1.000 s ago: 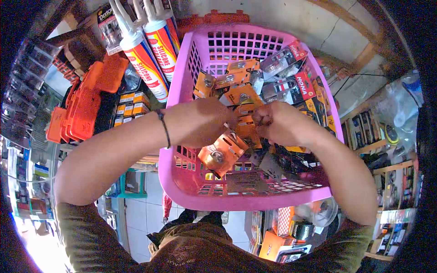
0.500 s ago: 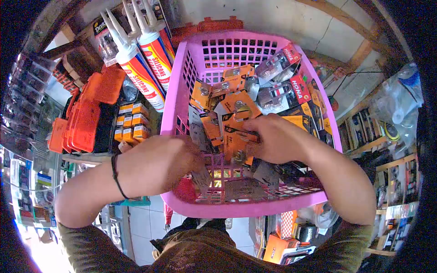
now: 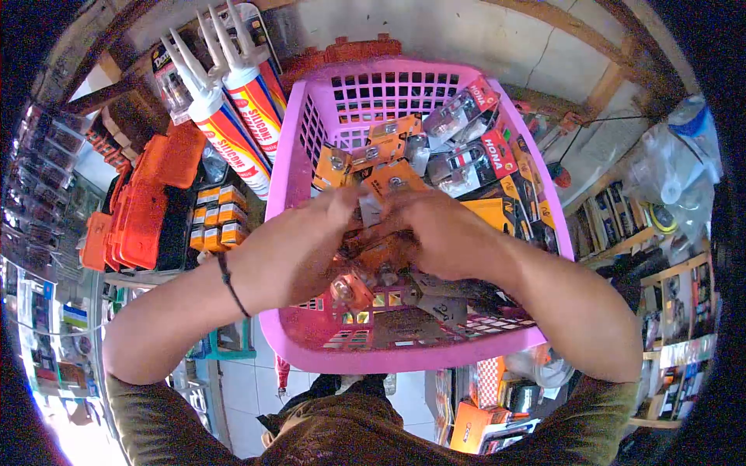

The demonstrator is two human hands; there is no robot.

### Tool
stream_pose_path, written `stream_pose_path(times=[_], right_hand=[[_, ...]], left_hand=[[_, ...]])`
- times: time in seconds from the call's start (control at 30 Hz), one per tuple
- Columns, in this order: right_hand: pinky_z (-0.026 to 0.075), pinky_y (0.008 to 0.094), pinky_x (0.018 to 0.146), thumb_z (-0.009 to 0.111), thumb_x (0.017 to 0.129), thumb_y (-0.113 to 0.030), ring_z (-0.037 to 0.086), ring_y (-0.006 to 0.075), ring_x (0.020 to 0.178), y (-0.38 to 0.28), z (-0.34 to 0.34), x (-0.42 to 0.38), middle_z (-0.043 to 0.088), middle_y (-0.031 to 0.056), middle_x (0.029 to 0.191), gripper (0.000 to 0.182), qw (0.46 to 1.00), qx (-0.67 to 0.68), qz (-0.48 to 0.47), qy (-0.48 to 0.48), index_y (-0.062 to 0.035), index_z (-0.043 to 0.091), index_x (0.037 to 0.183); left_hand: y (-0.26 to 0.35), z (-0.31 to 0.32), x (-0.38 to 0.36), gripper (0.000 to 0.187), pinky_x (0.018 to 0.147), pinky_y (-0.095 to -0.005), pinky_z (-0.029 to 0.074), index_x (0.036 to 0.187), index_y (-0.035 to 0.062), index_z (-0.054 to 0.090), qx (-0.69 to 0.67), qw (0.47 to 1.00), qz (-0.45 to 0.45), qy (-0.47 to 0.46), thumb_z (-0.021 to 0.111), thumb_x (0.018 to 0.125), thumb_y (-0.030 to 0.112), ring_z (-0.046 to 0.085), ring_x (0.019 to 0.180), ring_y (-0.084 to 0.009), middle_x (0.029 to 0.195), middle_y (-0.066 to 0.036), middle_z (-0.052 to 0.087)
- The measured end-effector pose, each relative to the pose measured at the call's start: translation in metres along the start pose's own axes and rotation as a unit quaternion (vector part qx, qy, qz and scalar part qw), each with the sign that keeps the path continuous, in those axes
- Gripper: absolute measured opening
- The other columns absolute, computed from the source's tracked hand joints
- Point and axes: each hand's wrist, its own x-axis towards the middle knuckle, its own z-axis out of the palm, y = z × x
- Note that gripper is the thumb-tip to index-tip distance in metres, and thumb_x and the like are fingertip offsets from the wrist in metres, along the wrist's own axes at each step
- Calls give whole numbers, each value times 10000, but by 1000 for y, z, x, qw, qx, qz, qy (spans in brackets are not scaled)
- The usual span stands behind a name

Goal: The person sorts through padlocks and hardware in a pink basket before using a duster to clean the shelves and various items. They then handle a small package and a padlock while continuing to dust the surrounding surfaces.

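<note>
A pink plastic basket (image 3: 318,353) in front of me holds many small carded blister packs. My left hand (image 3: 307,241), with a dark cord on its wrist, is inside its left part, fingers bent and blurred; what they grip is hidden. My right hand (image 3: 443,233) curls over orange blister packs (image 3: 382,252) in the middle, its fingertips close to my left hand. A whitish piece shows between the two hands. A loose orange-red pack with a clear bubble (image 3: 351,290) lies below my left hand. Farther back are more orange packs (image 3: 396,128) and red-topped HONA packs (image 3: 474,167).
Silicone tubes (image 3: 229,147) stand behind the basket's left side. Orange plastic cases (image 3: 144,213) and small orange-and-white boxes (image 3: 220,216) sit at left. Shelves of goods (image 3: 680,311) and a clear plastic bag (image 3: 676,171) are at right. Tiled floor (image 3: 241,388) shows below.
My left hand has risen from the basket's lower left toward the middle, beside my right hand. The orange-red pack with a clear bubble now shows beneath it. My right hand has shifted slightly left.
</note>
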Motion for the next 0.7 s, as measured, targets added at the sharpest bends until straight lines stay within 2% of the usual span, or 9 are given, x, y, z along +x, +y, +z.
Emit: stream_pose_path(times=[0.07,0.2,0.3,0.43,0.5,0.53,0.6,0.67,0.7], right_hand=[[437,358,761,588,695,-74,552,305,840,-5,3,-2,579,141,882,235,995,-31,-54,81,-85,622,928],[454,331,718,588,725,-77,589,262,773,-11,-9,-1,604,123,815,197,997,46,58,35,-60,613,920],[453,285,651,591,742,-99,578,151,679,-4,-14,4,611,106,748,148,968,189,61,154,-23,604,868],[453,307,632,580,753,-115,597,196,684,19,-36,-10,613,115,740,127,947,-2,18,320,-20,603,834],[450,341,630,587,757,-187,605,257,717,25,-41,-17,617,126,755,175,952,-93,126,262,-16,599,794],[450,341,630,587,757,-187,605,257,717,25,-40,-18,617,126,755,175,952,-94,129,262,-16,599,794],[458,373,657,618,715,-250,595,311,745,21,-37,-19,614,142,793,244,965,-144,213,52,-19,597,792],[468,389,673,628,677,-294,595,321,739,20,-26,-24,606,158,815,297,959,-196,204,37,-23,597,796],[472,391,676,635,658,-285,593,327,752,15,-25,-21,602,164,825,302,953,-221,207,7,-25,598,807]], left_hand=[[4,-2,5,474,599,-454,455,1041,5,395,-119,977,-162,-69,594,611,13,559,686,-387,755,-197,555],[-2,0,7,545,606,-409,479,1196,79,404,38,978,-113,-173,585,682,109,575,746,-358,856,-201,573],[0,1,8,536,580,-422,475,1169,93,429,115,966,-140,-182,591,658,82,580,713,-353,761,-203,580],[9,-7,17,435,589,-428,473,1054,29,479,161,939,-191,-234,579,632,61,582,711,-345,733,-195,577],[14,-5,23,386,602,-424,477,1003,-2,499,182,911,-232,-289,570,628,46,586,742,-328,754,-181,583],[15,0,24,358,610,-417,478,975,-1,519,238,910,-223,-255,577,627,59,580,782,-311,773,-167,588],[13,8,26,331,619,-409,480,946,-1,539,290,908,-210,-219,584,626,71,574,822,-293,792,-152,594],[6,9,28,237,637,-397,478,850,15,578,401,901,-106,-127,597,629,99,547,897,-277,820,-127,597],[5,1,38,266,640,-417,472,866,22,581,330,913,-126,-203,609,619,116,570,820,-291,782,-139,594]])
